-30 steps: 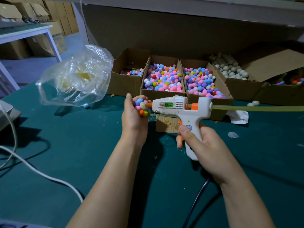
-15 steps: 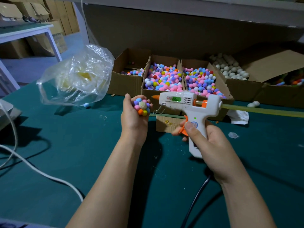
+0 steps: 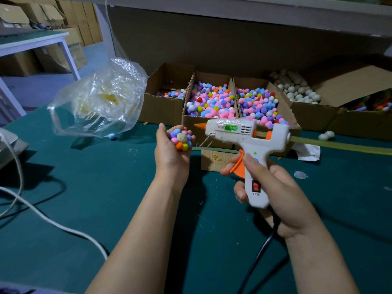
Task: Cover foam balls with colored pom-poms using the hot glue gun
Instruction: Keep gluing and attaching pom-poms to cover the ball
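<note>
My left hand (image 3: 169, 153) grips a foam ball (image 3: 182, 139) partly covered in colored pom-poms, with a bare pale patch facing me. My right hand (image 3: 273, 187) holds the white hot glue gun (image 3: 244, 132) by its handle, one finger on the orange trigger. The orange nozzle points left and sits a little to the right of the ball, apart from it. A long glue stick (image 3: 339, 145) juts out of the gun's back. Cardboard boxes of colored pom-poms (image 3: 210, 100) stand behind, and a box of white foam balls (image 3: 297, 90) is at the back right.
A crumpled clear plastic bag (image 3: 99, 98) lies at the left on the green table (image 3: 84, 198). A white cable (image 3: 42, 215) crosses the left side, and the gun's black cord (image 3: 261, 257) runs toward me. A small cardboard piece (image 3: 214, 160) lies under the gun. Loose foam balls (image 3: 326, 135) sit at the right.
The glue gun has pulled back to the right, away from the ball; its nozzle no longer touches the bare patch. My left hand has kept the ball nearly still.
</note>
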Available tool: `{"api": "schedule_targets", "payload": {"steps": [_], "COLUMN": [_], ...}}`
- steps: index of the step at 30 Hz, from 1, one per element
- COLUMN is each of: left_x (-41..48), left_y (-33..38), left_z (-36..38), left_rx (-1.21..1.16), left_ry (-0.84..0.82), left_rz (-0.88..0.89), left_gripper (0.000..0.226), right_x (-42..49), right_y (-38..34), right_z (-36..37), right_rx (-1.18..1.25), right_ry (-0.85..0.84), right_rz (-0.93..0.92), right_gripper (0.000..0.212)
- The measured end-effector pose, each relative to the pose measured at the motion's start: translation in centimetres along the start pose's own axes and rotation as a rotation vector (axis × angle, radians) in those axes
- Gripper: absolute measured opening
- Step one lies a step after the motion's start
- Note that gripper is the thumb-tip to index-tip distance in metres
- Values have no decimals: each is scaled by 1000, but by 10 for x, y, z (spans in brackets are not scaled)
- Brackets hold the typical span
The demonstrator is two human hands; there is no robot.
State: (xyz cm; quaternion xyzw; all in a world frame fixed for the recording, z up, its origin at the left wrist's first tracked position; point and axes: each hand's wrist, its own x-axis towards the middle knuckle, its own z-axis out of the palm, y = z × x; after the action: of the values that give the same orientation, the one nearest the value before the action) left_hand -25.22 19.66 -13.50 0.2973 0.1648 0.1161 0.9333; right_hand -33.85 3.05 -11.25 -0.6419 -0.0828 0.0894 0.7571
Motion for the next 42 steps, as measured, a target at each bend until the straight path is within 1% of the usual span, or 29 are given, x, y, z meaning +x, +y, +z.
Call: {"api": "schedule_targets", "payload": {"steps": [6,8,10,17,26,32,42], "left_x": [1,0,-1,-3,-6,-6,-3], "left_y": [-3,-4,-5,-4,-5,-4,-3], "left_z": [-2,-2,-2,-1,0,1,1], "left_rx": [68,119,148,191,221,216,179], "left_ry": [-15,-31,-44,-79,-103,-109,-98], "left_rz": [32,56,69,71,98,108,92], "left_gripper": [47,48,48,51,52,52,51], "right_x": [0,0,1,0,1,0,0], "right_y": [3,5,5,5,6,4,5], "right_z": [2,2,4,9,9,10,9], "right_rx": [-194,-284,-320,-301,-322,-294,-328], "right_ry": [12,23,26,56,96,102,106], "right_rz": [57,59,50,27,2,1,12], "right_gripper": [42,46,52,52,47,40,41]}}
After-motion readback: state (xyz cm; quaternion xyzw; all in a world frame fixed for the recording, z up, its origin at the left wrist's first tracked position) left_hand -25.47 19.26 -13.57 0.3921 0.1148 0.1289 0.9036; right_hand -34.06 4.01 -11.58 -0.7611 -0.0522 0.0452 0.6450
